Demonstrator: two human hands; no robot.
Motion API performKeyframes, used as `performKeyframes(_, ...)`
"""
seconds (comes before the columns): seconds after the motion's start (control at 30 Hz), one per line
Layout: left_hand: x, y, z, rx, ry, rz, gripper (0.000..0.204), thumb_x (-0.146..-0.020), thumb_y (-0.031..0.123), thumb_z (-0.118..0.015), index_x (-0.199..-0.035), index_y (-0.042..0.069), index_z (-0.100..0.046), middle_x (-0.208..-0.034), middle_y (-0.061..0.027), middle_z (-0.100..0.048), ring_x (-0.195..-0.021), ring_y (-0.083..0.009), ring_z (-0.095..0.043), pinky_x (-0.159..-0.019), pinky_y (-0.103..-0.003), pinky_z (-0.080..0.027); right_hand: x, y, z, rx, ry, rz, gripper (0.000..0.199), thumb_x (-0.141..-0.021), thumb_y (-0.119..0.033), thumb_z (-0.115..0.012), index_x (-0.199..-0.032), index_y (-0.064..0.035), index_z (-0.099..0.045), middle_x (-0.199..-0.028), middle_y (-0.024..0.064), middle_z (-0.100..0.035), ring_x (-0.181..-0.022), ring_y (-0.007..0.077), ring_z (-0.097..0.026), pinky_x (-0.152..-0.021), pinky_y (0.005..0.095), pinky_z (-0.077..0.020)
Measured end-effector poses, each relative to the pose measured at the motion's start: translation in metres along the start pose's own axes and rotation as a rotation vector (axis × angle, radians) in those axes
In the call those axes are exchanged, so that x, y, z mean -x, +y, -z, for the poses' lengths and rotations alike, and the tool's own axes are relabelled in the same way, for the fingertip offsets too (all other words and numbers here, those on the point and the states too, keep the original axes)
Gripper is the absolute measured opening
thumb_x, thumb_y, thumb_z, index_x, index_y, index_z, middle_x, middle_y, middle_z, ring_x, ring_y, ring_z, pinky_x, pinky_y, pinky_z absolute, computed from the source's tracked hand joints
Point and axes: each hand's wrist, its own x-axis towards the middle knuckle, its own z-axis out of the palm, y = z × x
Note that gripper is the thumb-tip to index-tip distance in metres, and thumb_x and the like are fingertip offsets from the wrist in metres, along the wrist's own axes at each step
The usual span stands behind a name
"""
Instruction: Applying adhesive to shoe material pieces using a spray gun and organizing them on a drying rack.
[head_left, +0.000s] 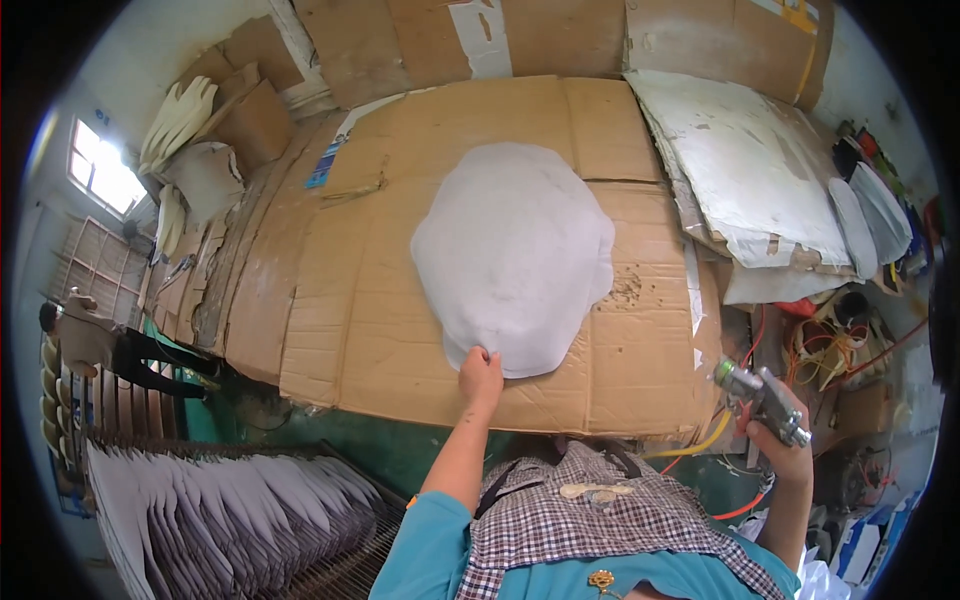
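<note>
A rounded spread of pale grey flat pieces point(512, 250), seemingly overlapping with a wavy outline, lies on the brown cardboard point(380, 320) in front of me. At its near edge my left hand point(480, 376) is closed in a pinch on the rim of one grey piece. Off to the right, beyond the cardboard's edge, my right hand point(786, 446) is wrapped round a metal spray gun point(768, 402) with a green part at one end. The spray gun is held apart from the grey pieces. A red-orange hose point(742, 508) hangs below that hand.
Many similar grey pieces point(220, 510) stand packed on a rack at the lower left. A white-coated board point(745, 160) lies at the right, with tangled hoses point(825, 345) below it. White gloves point(178, 120) rest at the far left. Another person point(95, 340) stands beyond the left side.
</note>
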Motion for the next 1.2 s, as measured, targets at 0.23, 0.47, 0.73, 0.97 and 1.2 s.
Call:
performKeyframes(0.23,-0.005,0.005,-0.007,0.681,-0.070,0.309,0.017,-0.076,0.014,-0.063,-0.078,0.005,-0.050,-0.070,-0.0095,-0.056,-0.067,-0.0207,-0.056,-0.058,-0.037,-0.046,-0.016,0.004,-0.013,-0.122,-0.031,0.041,0.048,-0.073,-0.005,-0.062,-0.117,0.0016,-0.045,-0.075,0.0069,-0.057,-0.067,0.0146,-0.057,-0.062,0.0277,-0.0477)
performKeyframes(0.47,-0.001,0.002,-0.015,1.438,-0.206,0.655,0.035,-0.076,0.009,-0.062,-0.104,0.004,-0.042,-0.102,-0.0115,-0.051,-0.086,-0.0238,-0.054,-0.066,-0.039,-0.048,-0.011,0.009,-0.007,-0.067,0.115,0.012,0.050,-0.072,-0.004,-0.061,-0.119,0.0018,-0.044,-0.076,0.0057,-0.056,-0.066,0.0144,-0.056,-0.063,0.0280,-0.0478)
performKeyframes(0.73,-0.018,0.031,-0.013,1.717,-0.253,0.495,0.039,-0.076,-0.002,-0.053,-0.113,0.006,-0.043,-0.108,-0.0102,-0.052,-0.093,-0.0256,-0.054,-0.072,-0.043,-0.049,-0.009,0.010,-0.031,-0.082,0.046,0.036,0.050,-0.077,-0.009,-0.061,-0.122,0.0015,-0.041,-0.076,0.0061,-0.055,-0.068,0.0154,-0.056,-0.063,0.0291,-0.0481)
performKeyframes(0.97,-0.046,0.067,0.181,1.934,-0.098,-0.231,0.028,-0.081,0.010,-0.052,-0.105,-0.003,-0.052,-0.104,-0.0132,-0.058,-0.096,-0.0254,-0.057,-0.084,-0.041,-0.047,0.026,-0.011,-0.028,-0.192,-0.019,0.069,0.057,-0.080,-0.017,-0.061,-0.127,-0.0005,-0.034,-0.090,0.0083,-0.054,-0.078,0.0157,-0.056,-0.073,0.0318,-0.0469)
performKeyframes(1.2,0.015,0.030,0.335,1.538,0.417,-0.395,0.039,-0.087,0.023,-0.034,-0.111,-0.003,-0.053,-0.109,-0.0184,-0.055,-0.094,-0.0325,-0.057,-0.081,-0.044,-0.049,0.056,-0.032,-0.047,-0.054,-0.177,-0.031,0.050,-0.079,-0.010,-0.060,-0.124,-0.0008,-0.040,-0.091,0.0061,-0.055,-0.076,0.0124,-0.055,-0.069,0.0265,-0.0464)
